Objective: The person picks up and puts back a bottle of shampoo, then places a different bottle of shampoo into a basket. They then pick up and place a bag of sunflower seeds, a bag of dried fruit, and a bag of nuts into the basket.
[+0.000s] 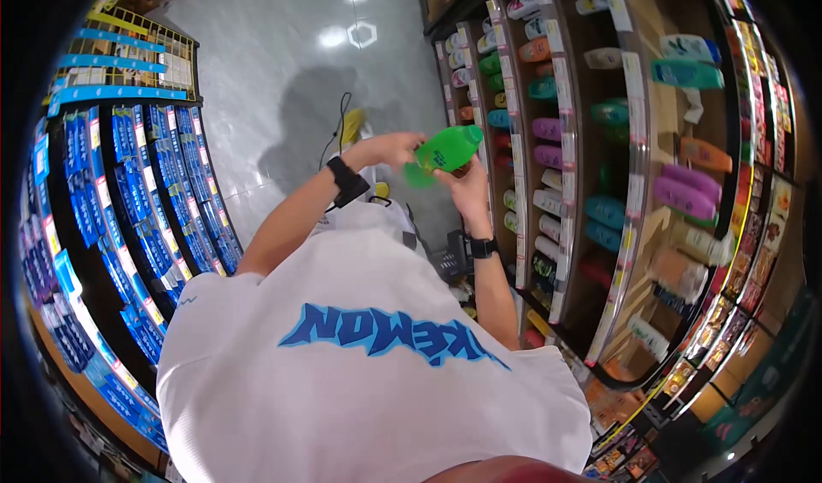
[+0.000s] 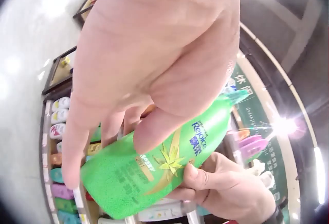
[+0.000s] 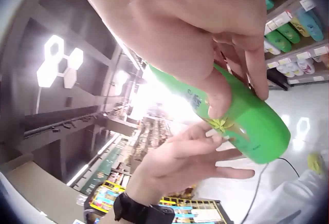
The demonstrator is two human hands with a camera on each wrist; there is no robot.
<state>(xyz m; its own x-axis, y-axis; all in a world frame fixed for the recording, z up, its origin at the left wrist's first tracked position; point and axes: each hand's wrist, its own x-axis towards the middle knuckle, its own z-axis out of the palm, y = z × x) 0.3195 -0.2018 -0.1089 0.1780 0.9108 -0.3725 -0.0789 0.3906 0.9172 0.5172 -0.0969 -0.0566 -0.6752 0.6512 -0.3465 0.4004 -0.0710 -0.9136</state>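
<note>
A green Rejoice shampoo bottle is held tilted in front of the body, its front label showing in the left wrist view. My right hand grips it, with the thumb on the front and the fingers passing behind. My left hand is at the bottle's lower half. Its thumb lies over the label in the left wrist view, and its fingers stretch out fairly straight along the bottle in the right wrist view. The bottle's cap end points away from the left hand.
Shelves of coloured bottles stand close on the right, with purple bottles on one tier. Racks of blue packets line the left. Grey tiled floor lies between, and a thin dark cable hangs near the left forearm.
</note>
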